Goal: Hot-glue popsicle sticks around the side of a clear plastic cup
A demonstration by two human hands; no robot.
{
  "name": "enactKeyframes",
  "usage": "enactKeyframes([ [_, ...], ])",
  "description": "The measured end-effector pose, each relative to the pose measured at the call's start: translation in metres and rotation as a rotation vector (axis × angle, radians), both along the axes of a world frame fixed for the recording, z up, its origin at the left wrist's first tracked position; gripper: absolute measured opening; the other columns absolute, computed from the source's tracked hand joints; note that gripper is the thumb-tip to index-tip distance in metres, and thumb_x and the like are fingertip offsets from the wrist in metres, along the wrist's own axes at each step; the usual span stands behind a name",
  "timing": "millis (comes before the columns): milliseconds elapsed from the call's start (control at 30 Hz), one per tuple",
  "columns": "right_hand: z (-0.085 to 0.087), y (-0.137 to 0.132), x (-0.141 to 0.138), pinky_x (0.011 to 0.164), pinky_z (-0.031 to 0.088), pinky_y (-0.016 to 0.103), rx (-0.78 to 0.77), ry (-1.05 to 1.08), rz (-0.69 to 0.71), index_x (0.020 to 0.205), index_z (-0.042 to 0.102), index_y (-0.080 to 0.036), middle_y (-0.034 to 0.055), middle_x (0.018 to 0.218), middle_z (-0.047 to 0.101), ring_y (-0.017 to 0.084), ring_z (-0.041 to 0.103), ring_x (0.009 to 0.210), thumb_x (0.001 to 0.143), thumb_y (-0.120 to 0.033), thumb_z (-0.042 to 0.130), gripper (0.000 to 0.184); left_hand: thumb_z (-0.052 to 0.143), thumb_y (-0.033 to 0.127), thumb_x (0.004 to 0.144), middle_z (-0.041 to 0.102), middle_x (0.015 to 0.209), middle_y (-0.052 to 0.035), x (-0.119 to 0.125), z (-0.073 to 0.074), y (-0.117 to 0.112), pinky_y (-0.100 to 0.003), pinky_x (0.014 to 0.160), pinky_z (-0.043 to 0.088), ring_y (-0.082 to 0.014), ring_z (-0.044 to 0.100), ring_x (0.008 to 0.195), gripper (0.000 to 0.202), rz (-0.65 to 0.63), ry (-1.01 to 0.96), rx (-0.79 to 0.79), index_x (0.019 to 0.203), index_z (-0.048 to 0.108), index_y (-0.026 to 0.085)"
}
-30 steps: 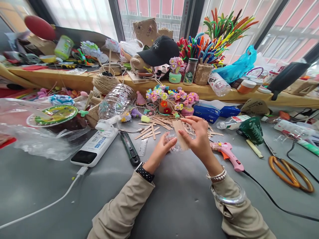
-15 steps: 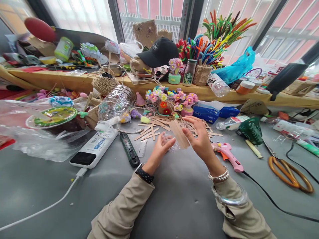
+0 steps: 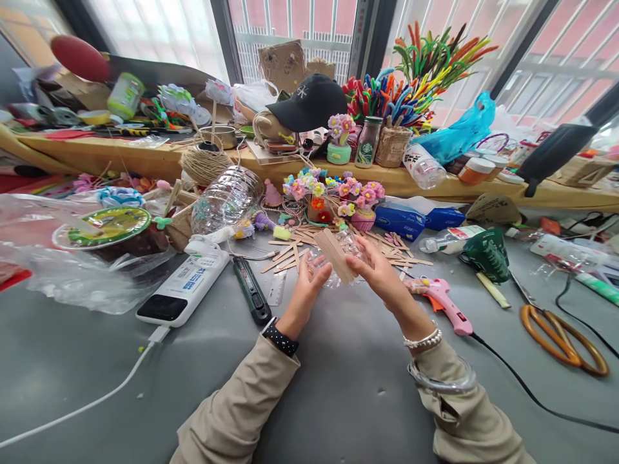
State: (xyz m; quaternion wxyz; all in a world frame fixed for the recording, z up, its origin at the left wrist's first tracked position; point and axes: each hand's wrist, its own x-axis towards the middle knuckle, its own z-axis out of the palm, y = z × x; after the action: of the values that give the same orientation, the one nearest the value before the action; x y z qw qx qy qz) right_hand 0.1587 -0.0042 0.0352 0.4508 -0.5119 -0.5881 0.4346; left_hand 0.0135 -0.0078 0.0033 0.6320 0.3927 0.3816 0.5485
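A bundle of flat wooden craft sticks [image 3: 334, 255] is held between both hands above the grey table [image 3: 348, 386]. My right hand [image 3: 382, 274] grips the bundle from the right, palm turned up, fingers curled round it. My left hand [image 3: 305, 289] pinches clear plastic wrapping [image 3: 325, 265] at the bundle's near end. More loose sticks [image 3: 309, 241] lie scattered on the table just beyond my hands.
A pink glue gun [image 3: 441, 299] with a black cord lies right of my right hand; orange-handled scissors [image 3: 561, 335] farther right. A white power bank [image 3: 186, 287] and a black utility knife [image 3: 251, 290] lie to the left. Pipe-cleaner flowers [image 3: 338, 190], a clear bottle [image 3: 225, 196] and a cluttered shelf stand behind.
The stick bundle has tilted over to the left and moved slightly away. My right hand has turned palm up under it, and the left hand has shifted up along the wrapping.
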Motion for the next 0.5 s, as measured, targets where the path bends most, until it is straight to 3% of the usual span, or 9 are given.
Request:
enactKeyframes([
  [133, 0.001, -0.005, -0.005, 0.101, 0.029, 0.039, 0.008, -0.065, 0.002, 0.129, 0.031, -0.021, 0.0087, 0.136, 0.034, 0.023, 0.032, 0.124, 0.066, -0.052, 0.058, 0.076, 0.068, 0.044, 0.060, 0.036, 0.132, -0.0173, 0.000, 0.001, 0.000, -0.039, 0.098, 0.031, -0.0261, 0.037, 0.120, 0.097, -0.005, -0.045, 0.013, 0.133, 0.009, 0.018],
  [267, 0.001, -0.011, -0.004, 0.099, 0.031, 0.040, -0.015, -0.077, 0.042, 0.131, 0.027, -0.023, 0.0081, 0.138, 0.030, 0.024, 0.031, 0.125, 0.061, -0.050, 0.063, 0.084, 0.069, 0.042, 0.059, 0.043, 0.127, -0.0161, 0.000, -0.001, 0.003, -0.042, 0.096, 0.033, -0.0283, 0.039, 0.119, 0.093, 0.027, -0.051, -0.007, 0.131, 0.015, 0.020],
  [500, -0.012, -0.017, 0.004, 0.099, 0.031, 0.041, -0.060, -0.057, 0.027, 0.132, 0.024, -0.022, 0.0106, 0.138, 0.030, 0.025, 0.033, 0.124, 0.058, -0.048, 0.067, 0.089, 0.070, 0.042, 0.057, 0.040, 0.127, -0.0169, 0.000, -0.003, 0.004, -0.042, 0.095, 0.034, -0.0303, 0.039, 0.118, 0.088, -0.019, 0.065, 0.019, 0.127, 0.023, 0.018],
])
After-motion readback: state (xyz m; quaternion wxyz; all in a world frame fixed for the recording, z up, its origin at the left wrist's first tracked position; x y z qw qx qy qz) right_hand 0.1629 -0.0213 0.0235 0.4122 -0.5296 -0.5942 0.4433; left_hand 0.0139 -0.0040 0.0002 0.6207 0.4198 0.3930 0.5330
